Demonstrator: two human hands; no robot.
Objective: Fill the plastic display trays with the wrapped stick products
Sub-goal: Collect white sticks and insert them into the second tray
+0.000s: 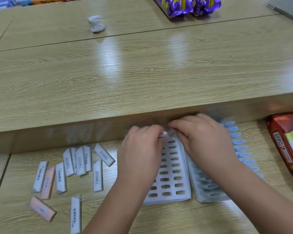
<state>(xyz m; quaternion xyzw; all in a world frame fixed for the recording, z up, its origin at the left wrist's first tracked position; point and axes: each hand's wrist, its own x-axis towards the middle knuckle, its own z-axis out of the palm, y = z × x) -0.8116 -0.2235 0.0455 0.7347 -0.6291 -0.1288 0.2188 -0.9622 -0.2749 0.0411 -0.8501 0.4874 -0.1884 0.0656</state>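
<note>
Sticks (pixel 60 178), wrapped and loose, lie on the bench (pixel 12 174) at near left, near the white tray (pixel 171 179), whose slots we see mostly empty. At its far end the left hand (pixel 142 146) pinches a pale stick (pixel 164 134) in a narrow grip. Whether the right hand (pixel 203 141) holds it too, we cannot tell. We judge seating is underway; next it needs pressing into a slot.

White slotted tray (pixel 171 181), wrapped sticks (pixel 78 162) scattered left
</note>
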